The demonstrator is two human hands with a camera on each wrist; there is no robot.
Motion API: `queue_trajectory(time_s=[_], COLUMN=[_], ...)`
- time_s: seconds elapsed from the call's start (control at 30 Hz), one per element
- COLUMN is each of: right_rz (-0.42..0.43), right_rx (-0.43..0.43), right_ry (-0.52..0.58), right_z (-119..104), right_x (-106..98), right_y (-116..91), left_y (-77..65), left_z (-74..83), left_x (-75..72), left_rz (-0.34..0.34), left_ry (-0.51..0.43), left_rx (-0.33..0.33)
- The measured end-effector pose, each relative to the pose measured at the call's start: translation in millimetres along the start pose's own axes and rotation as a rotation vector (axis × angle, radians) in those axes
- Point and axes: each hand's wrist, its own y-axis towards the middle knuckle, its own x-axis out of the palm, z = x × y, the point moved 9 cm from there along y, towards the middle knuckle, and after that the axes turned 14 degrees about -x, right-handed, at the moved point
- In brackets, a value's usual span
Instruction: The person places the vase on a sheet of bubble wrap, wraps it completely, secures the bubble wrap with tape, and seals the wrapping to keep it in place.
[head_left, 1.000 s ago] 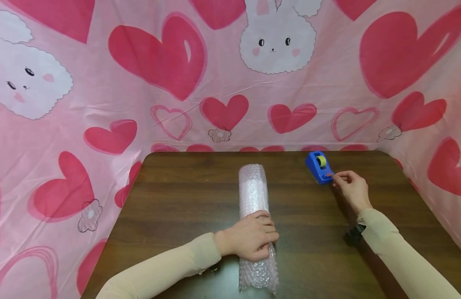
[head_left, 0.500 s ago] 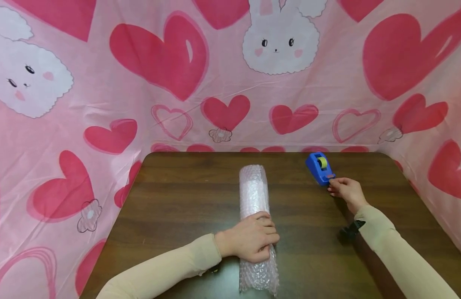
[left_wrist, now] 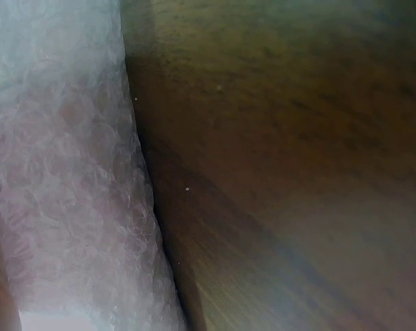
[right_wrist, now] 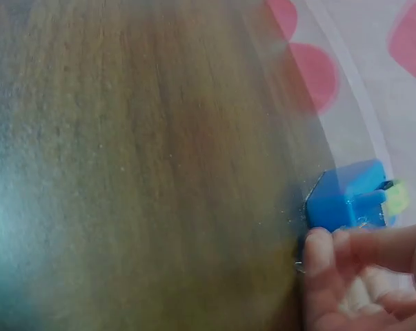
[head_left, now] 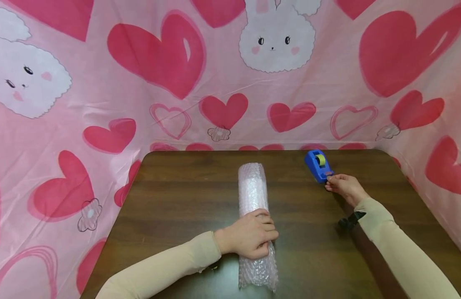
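Note:
A roll of bubble wrap [head_left: 252, 182] lies lengthwise on the brown table, its loose edge towards me. My left hand [head_left: 249, 234] grips it from above around its lower half, fingers curled over the far side. In the left wrist view the bubble wrap [left_wrist: 70, 179] fills the left side. At the back right stands a blue tape dispenser [head_left: 317, 168] with a yellow-cored tape roll. My right hand [head_left: 346, 187] is at its front end, thumb and index fingertip pinched together on the tape's end. The right wrist view has the hand [right_wrist: 363, 276] partly covering the dispenser [right_wrist: 345, 193].
The dark wood-grain table [head_left: 185, 195] reaches back to a pink cloth [head_left: 223, 70] printed with hearts and rabbits, which also hangs along both sides. A black wrist camera [head_left: 351, 220] sits under the right sleeve.
My right hand has moved slightly left and down, its pinched fingertips now lower at the dispenser's front. The left hand and the bubble wrap roll stay in place.

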Motion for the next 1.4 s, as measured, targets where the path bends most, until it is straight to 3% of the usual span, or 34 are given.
queue_trajectory(time_s=[0.3, 0.47, 0.6, 0.7, 0.87, 1.0, 1.23, 1.4], right_rz=[0.017, 0.101, 0.144, 0.103, -0.057, -0.166, -0.208, -0.215], right_rx=[-0.036, -0.165, -0.275, -0.351, -0.444, -0.426, -0.375, -0.431], right_ry=[-0.050, -0.212, -0.323, -0.363, -0.444, -0.424, -0.373, -0.396], right_z=[4.2, -9.9, -30.2, -48.2, -68.5, -74.9, -80.6, -87.7], right_x=[-0.8, 7.5, 27.1, 48.6, 89.0, 114.3, 131.5, 136.7], right_y=[-7.0, -16.5, -23.3, -28.2, -37.2, -43.1, -48.8, -52.0], left_y=[-1.6, -1.5, -1.4, -0.7, 0.1, 0.5, 0.6, 0.0], left_z=[2.0, 1.9, 0.6, 0.3, 0.4, -0.2, -0.2, -0.9], left_x=[3.4, 0.6, -1.2, -1.7, -1.8, -1.1, -0.5, -1.2], left_rz=[-0.007, -0.003, 0.003, 0.009, 0.002, -0.008, -0.007, 0.004], left_ry=[-0.015, -0.001, 0.008, 0.012, 0.007, -0.009, -0.007, -0.003], left_rx=[-0.006, -0.006, -0.003, 0.002, 0.005, 0.002, -0.001, 0.008])
